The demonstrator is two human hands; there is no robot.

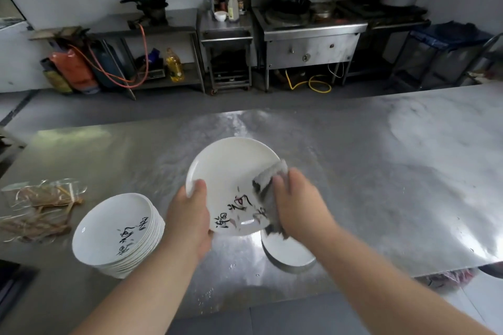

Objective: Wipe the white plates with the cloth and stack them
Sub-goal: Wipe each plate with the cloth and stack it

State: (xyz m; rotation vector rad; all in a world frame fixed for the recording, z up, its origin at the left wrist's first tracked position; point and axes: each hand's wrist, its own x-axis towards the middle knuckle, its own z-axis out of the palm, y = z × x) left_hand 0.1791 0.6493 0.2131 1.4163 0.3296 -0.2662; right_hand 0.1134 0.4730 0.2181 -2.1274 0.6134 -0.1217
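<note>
My left hand [190, 215] grips the left rim of a white plate [231, 171] with black brush writing, thumb on its face, and holds it tilted above the steel table [381, 171]. My right hand [299, 201] holds a grey cloth [269, 185] pressed against the plate's right side. To the left, a stack of several white plates [114, 231] with the same writing stands on the table. Under my right hand lies another white plate [288, 253], partly hidden.
Clear plastic wrappers and brown straps [40, 207] lie at the table's left edge. Water drops dot the table near its front edge. Across the aisle stand steel counters, a wok stove [304, 24], gas hoses and an oil bottle [174, 65].
</note>
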